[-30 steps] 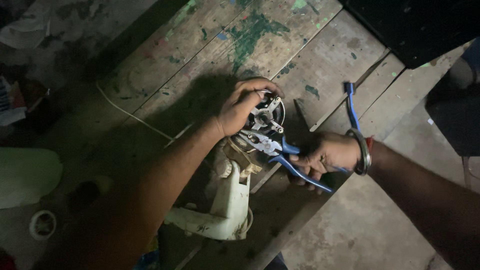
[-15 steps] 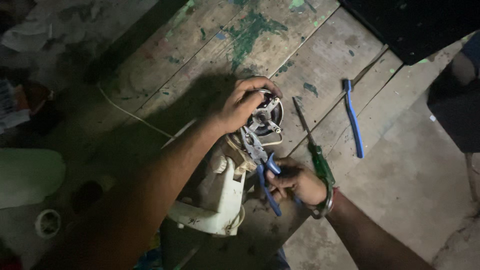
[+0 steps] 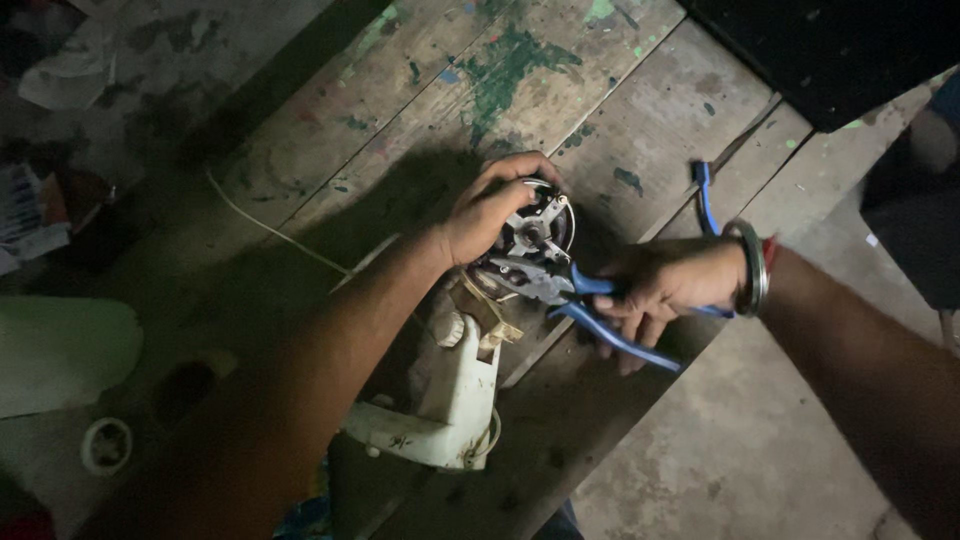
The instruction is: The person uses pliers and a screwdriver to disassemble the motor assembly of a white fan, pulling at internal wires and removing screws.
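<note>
- Left hand (image 3: 490, 208): fingers curled over top of the round motor (image 3: 535, 232), gripping its rim; motor sits on the table (image 3: 420, 100), approx. mid-frame.
- Right hand (image 3: 665, 285): closed round the blue handles of the pliers (image 3: 560, 290); metal nose of pliers points left, touching motor's lower edge.
- Metal bangle (image 3: 752, 268) on right wrist.
- White plastic housing (image 3: 440, 400) lies just below motor, on table edge.
- Blue-handled tool (image 3: 703, 190) on table behind right hand, partly hidden.
- Thin white cord (image 3: 270, 228) runs across the planks, left of the forearm.
- Table: worn wood, green paint smears.
</note>
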